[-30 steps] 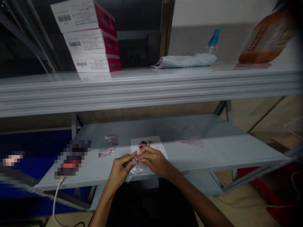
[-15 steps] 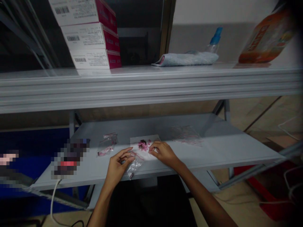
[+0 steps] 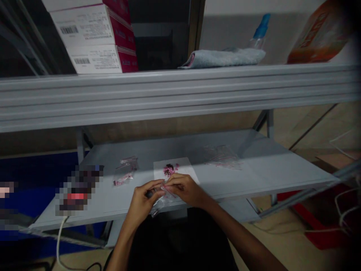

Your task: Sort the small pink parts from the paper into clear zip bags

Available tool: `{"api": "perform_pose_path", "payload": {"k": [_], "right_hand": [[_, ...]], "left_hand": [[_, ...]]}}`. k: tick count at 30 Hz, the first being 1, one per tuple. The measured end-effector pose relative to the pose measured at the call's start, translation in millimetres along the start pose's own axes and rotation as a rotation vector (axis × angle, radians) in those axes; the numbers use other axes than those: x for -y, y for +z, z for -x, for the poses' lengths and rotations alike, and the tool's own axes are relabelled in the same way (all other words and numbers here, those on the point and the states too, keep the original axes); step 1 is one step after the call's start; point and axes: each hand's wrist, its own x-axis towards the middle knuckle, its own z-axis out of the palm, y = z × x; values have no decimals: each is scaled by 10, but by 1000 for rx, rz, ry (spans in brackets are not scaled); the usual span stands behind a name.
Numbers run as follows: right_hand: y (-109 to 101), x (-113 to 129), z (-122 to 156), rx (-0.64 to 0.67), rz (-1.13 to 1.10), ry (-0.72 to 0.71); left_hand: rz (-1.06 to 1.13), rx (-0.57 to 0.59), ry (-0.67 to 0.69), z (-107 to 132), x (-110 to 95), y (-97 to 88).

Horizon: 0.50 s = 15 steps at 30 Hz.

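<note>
Right hand [image 3: 187, 192] has come back from beside the little pile to the clear plastic bag [image 3: 160, 205], so now both hands are on it again; left hand [image 3: 145, 197] has barely budged. Left grip is pinching the bag's upper edge between thumb and fingers, and the right grip is pressed together on the mouth of it too. Can't tell if there's also a small piece under those right fingertips, they cover it.

The bag itself is thin, shiny and crinkly. It's at the near edge of the surface [image 3: 262, 169], mouth pointing to the far side and a bit right, long axis slanting down to the near left. Something dark shows at its bottom end, too blurry to name.

Just past the hands is a flat, smooth white sheet [image 3: 186, 167] with a loose heap of small pink and dark pieces [image 3: 168, 170]. Over on the left, small filled bags [image 3: 124, 177] with pink bits inside; on the right, a flat spread of see-through bags [image 3: 225, 162] with reddish stripes. Far shelf [image 3: 169, 90] is ridged grey along the front, with a fuzzy pale-blue folded cloth [image 3: 225, 58] and boxy cartons [image 3: 84, 32] on top.
</note>
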Motion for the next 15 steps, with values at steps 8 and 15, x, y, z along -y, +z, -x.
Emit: {"api": "perform_pose_path", "payload": {"k": [8, 15], "right_hand": [[-300, -531, -87, -281, 410, 235], [-171, -661, -47, -201, 570, 315]], "left_hand": [[74, -40, -68, 17, 56, 36], [51, -55, -74, 13, 47, 48]]}}
